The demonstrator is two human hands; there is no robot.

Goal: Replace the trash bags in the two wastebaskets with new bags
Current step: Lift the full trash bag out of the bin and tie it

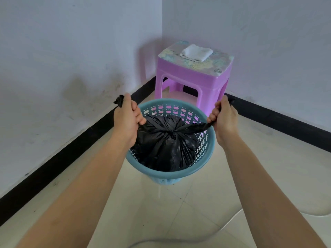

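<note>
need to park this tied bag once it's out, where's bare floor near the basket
Bare tile lies right of the wastebasket, up to the black baseboard, and on its near side, toward the person. Crowded: the corner behind, where the purple stool stands close, a folded white cloth on its top.

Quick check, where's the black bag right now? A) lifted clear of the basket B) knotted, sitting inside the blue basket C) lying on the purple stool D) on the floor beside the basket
B: the black bag sits inside the blue basket, knotted at the top, while the left hand and right hand each grip one tail of the knot.
</note>
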